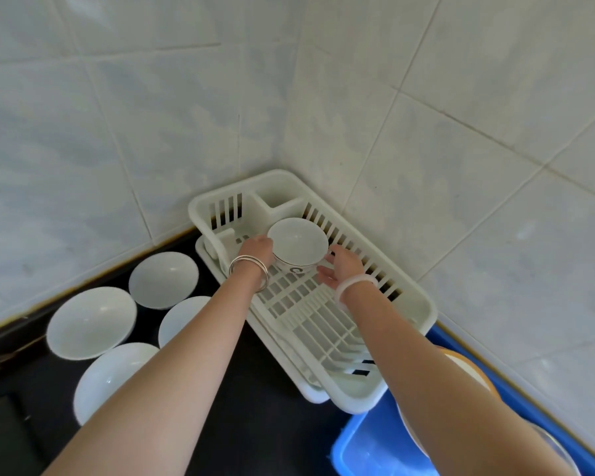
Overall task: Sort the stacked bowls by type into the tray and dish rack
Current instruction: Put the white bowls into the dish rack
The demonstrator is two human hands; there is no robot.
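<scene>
Your white bowl (298, 242) sits upright at the far end of the white rack (416, 305). Four plain bowls (91, 322) sit upright to its left, blue tray (368, 448) at its near end.

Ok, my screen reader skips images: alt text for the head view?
A left hand and right hand flank a bowl standing in the rack, in a tiled corner. Four plain bowls sit on the counter to its left, a blue tray to its right.

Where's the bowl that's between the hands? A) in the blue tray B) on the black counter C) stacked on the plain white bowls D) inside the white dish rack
D: the bowl is within the dish rack, between the left hand and right hand.
</scene>
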